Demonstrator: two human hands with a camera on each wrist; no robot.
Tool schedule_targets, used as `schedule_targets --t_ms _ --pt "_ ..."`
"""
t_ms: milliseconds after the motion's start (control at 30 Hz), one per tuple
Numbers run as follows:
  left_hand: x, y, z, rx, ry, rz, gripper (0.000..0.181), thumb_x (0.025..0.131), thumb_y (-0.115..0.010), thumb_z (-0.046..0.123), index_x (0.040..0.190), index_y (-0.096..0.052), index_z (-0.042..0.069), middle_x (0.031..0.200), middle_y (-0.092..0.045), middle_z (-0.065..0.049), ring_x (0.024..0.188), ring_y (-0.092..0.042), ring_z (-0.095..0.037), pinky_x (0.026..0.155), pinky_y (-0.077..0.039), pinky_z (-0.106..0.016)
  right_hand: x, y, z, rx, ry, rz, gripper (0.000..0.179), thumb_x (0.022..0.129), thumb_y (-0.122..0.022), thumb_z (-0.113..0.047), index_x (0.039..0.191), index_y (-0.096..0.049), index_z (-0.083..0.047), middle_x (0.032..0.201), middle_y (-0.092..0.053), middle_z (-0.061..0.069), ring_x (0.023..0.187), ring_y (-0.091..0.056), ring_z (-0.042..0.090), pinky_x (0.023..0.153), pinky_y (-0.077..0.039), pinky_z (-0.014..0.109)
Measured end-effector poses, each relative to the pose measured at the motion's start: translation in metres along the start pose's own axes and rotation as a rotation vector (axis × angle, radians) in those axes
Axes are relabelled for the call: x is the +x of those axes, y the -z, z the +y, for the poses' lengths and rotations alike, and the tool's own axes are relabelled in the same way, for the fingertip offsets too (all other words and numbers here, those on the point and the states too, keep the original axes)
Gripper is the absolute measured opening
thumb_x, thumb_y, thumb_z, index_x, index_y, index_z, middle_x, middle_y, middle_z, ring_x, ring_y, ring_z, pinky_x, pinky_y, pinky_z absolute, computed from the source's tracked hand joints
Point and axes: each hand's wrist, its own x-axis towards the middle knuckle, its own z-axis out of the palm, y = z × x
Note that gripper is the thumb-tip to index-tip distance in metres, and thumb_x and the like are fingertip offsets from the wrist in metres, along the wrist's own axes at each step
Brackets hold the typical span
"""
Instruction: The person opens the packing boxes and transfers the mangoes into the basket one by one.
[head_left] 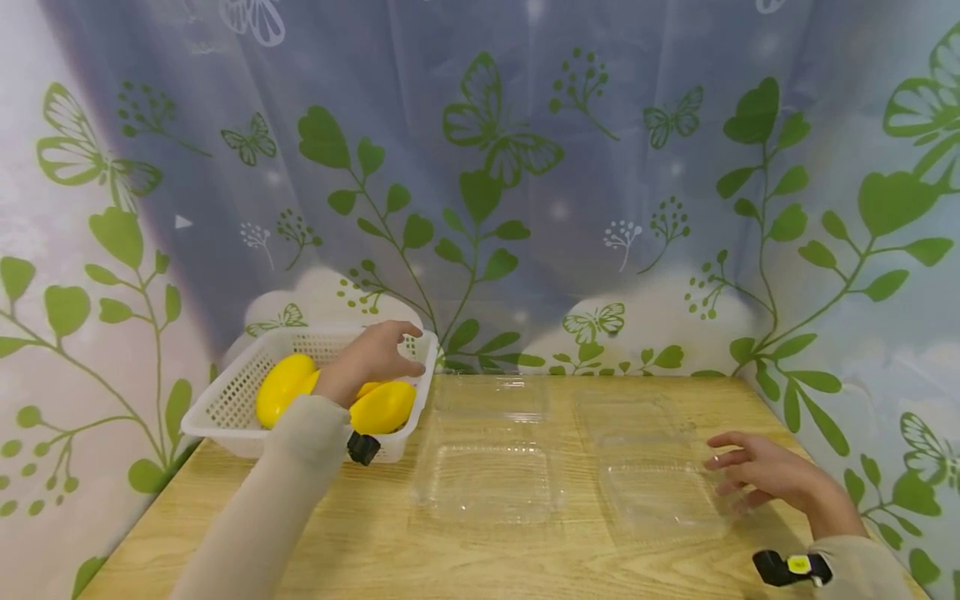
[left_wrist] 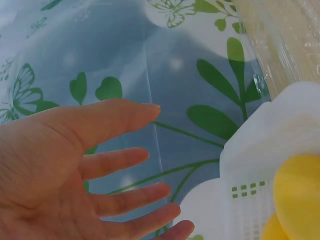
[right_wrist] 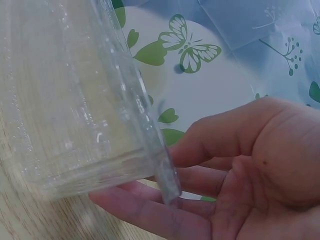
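My left hand [head_left: 378, 354] hovers over the white plastic basket [head_left: 225, 408], its fingers extended and apart. Nothing lies in that palm in the left wrist view, where the hand [left_wrist: 95, 175] is beside the basket's corner [left_wrist: 265, 135]. Smooth yellow fruits, mango-like in shape, lie in the basket; one [head_left: 283, 387] is left of my wrist, another [head_left: 384, 407] right of it. My right hand [head_left: 765, 471] is at the right edge of a clear hinged plastic container [head_left: 660, 492]. In the right wrist view, loosely spread fingers [right_wrist: 150, 210] are right at the container's rim [right_wrist: 162, 175].
A second clear plastic container [head_left: 491, 483] lies opened out on the wooden table [head_left: 360, 542], between the basket and the right container. Behind the table hangs a curtain [head_left: 525, 250] with green leaves and butterflies.
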Motion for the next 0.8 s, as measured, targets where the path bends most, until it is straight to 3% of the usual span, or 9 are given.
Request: schedule_targets --t_ms 200,367,500,700,800 --pt "-0.005 -0.005 0.004 0.000 -0.026 0.016 0.065 0.095 -0.073 0.024 0.153 -0.048 0.008 0.157 -0.046 -0.023 0.143 -0.045 -0.044 0.114 -0.043 -0.060 0.001 -0.002 -0.001 -0.043 -0.009 0.072 0.069 0.099 -0.057 0.000 0.151 -0.017 0.021 0.146 -0.043 0.045 0.101 -0.072 0.027 0.074 -0.063 0.041" --pt "-0.010 -0.007 0.005 -0.019 -0.045 0.029 0.065 0.094 -0.074 0.023 0.152 -0.048 0.008 0.156 -0.046 -0.025 0.144 -0.045 -0.045 0.114 -0.043 -0.060 0.002 -0.005 -0.001 -0.040 -0.026 0.083 0.068 0.099 -0.055 -0.001 0.151 -0.017 0.022 0.145 -0.044 0.045 0.102 -0.072 0.026 0.074 -0.063 0.040" --pt "-0.017 -0.008 0.001 -0.031 -0.052 0.047 0.065 0.094 -0.073 0.024 0.152 -0.049 0.008 0.156 -0.046 -0.026 0.143 -0.046 -0.046 0.113 -0.044 -0.061 0.005 -0.006 -0.002 -0.050 -0.030 0.081 0.069 0.100 -0.054 -0.003 0.152 -0.016 0.021 0.145 -0.045 0.044 0.102 -0.073 0.025 0.073 -0.062 0.039" --pt "-0.027 -0.015 -0.011 -0.036 -0.044 0.045 0.063 0.096 -0.072 0.026 0.153 -0.049 0.009 0.154 -0.048 -0.027 0.140 -0.048 -0.047 0.110 -0.046 -0.061 0.007 -0.006 -0.004 -0.077 -0.037 0.075 0.069 0.107 -0.052 -0.019 0.152 -0.017 0.020 0.142 -0.045 0.046 0.095 -0.071 0.022 0.072 -0.062 0.039" --pt "-0.029 -0.015 -0.013 -0.047 -0.066 0.061 0.062 0.097 -0.071 0.026 0.153 -0.049 0.009 0.154 -0.048 -0.028 0.139 -0.049 -0.047 0.109 -0.046 -0.061 0.006 -0.007 -0.007 -0.093 -0.015 0.083 0.066 0.108 -0.048 -0.018 0.151 -0.017 0.021 0.137 -0.047 0.046 0.091 -0.068 0.022 0.071 -0.062 0.038"
